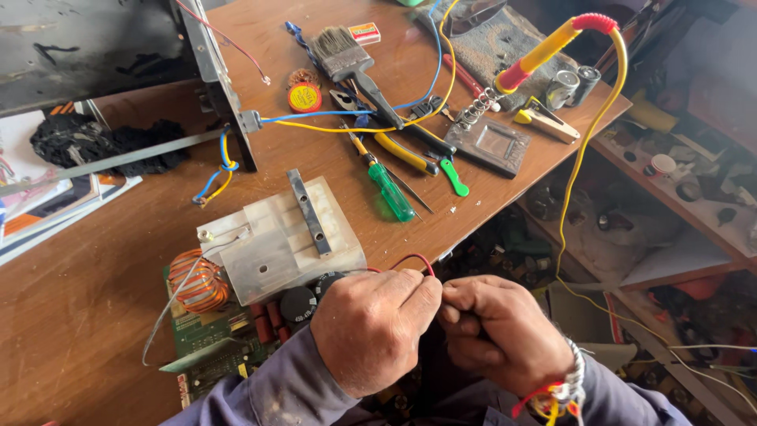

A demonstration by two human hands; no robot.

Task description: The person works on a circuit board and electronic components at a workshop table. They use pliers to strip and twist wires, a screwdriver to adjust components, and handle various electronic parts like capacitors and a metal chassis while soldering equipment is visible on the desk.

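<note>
Together our fingertips (438,298) pinch a thin red wire (416,259), left hand (377,325) and right hand (498,330) curled tight and touching. From the pinch the wire loops up and back left to a circuit board (206,335) just beside our left knuckles, under a pale plastic block (277,241). Farther beyond the fingers lie a green screwdriver (389,189), pliers (398,148) and a paintbrush (351,59).
</note>
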